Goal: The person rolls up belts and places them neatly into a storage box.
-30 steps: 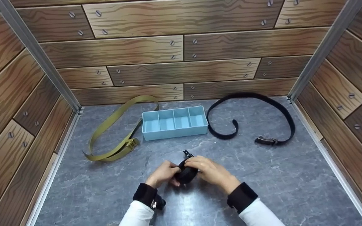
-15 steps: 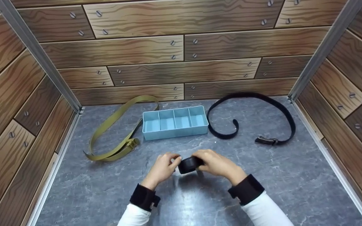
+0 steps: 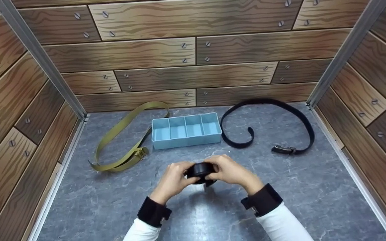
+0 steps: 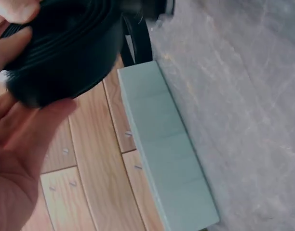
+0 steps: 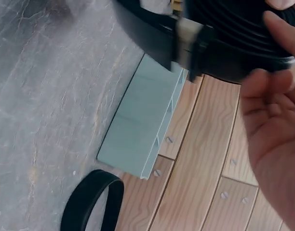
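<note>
A black belt (image 3: pixel 201 169), rolled into a tight coil, is held between both hands over the near middle of the grey floor. From the left, my left hand (image 3: pixel 174 178) grips the coil, thumb on the near side. My right hand (image 3: pixel 229 170) grips its right side. In the left wrist view the coil (image 4: pixel 65 57) shows its stacked layers, with the left hand's fingers (image 4: pixel 46 120) below it. A metal buckle piece (image 5: pixel 187 38) stands out on the coil's outside in the right wrist view. A short end of the belt (image 3: pixel 209 183) sticks out beneath the right hand.
Beyond the hands sits a light-blue box (image 3: pixel 186 141) with several compartments. An olive webbing belt (image 3: pixel 112 130) lies looped to its left. To its right, a second black belt (image 3: pixel 305 120) lies in a wide curve. Wood-patterned walls (image 3: pixel 193 53) enclose the floor.
The coil has been lifted forward and turned between the hands. The left hand, loosely beside it half a second ago, now grips its left side; the right hand keeps its grip.
</note>
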A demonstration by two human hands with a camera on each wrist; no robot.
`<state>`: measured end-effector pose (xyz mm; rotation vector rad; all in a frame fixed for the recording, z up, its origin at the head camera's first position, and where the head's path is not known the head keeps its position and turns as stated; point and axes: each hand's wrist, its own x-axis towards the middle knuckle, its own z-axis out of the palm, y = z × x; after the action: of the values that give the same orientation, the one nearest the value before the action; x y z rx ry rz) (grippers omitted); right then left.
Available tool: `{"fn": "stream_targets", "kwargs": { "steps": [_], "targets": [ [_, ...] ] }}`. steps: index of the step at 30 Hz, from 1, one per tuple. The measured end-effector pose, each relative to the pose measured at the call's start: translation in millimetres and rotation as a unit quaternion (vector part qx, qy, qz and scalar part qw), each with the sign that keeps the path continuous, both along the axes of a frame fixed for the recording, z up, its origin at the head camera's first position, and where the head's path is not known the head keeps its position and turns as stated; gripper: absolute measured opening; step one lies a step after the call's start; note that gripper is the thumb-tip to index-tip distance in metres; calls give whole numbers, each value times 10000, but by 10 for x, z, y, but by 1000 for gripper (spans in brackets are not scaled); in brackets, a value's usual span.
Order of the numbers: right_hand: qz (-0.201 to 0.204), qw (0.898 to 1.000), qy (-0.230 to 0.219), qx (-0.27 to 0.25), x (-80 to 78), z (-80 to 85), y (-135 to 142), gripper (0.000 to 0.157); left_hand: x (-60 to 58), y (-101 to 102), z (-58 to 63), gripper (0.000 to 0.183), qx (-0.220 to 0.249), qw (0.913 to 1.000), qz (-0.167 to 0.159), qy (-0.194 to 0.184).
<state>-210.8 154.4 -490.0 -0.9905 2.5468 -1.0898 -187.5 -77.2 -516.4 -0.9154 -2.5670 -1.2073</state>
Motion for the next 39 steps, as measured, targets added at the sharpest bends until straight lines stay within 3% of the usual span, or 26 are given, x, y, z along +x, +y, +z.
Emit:
{"fn": "stream_targets", "kwargs": {
  "steps": [4, 8, 11, 17, 22, 25, 28, 32, 36, 39],
  "targets": [
    [-55, 9981, 366, -490, -22, 44, 64, 43, -3, -9, -54, 36, 1168, 9928, 34, -268],
    [-233, 9930, 839, -796, -54, 73, 140, 47, -5, 7, -55, 39, 2169, 9731, 164, -754],
    [-470, 9899, 931, -961, -76, 68, 177, 51, -14, 31, -48, 39, 2663, 9584, 311, -975],
    [-726, 9825, -226, -1701, -91, 14, 176, 56, -8, 120, -36, 39, 3359, 9322, 411, -1285],
    [-632, 9714, -849, -2126, -84, 28, 163, 53, -3, 128, -60, 41, 3439, 9265, 266, -1506],
    [-466, 9757, -865, -1960, -93, 12, 162, 52, -14, 70, -68, 44, 3164, 9314, 56, -1797],
    [-294, 9833, -835, -1588, -97, -26, 161, 50, -34, 3, -60, 47, 2389, 9550, -110, -1756],
    [-33, 9909, -867, -1032, -87, -56, 131, 48, -27, -47, -9, 47, 1284, 9852, -334, -1084],
    [284, 9932, -873, -722, -121, -101, 99, 46, 10, -37, 38, 45, 609, 9951, -552, -544],
    [464, 9929, -885, -645, -156, -134, 86, 47, 32, -22, 48, 44, 208, 9976, -519, -405]
  ]
}}
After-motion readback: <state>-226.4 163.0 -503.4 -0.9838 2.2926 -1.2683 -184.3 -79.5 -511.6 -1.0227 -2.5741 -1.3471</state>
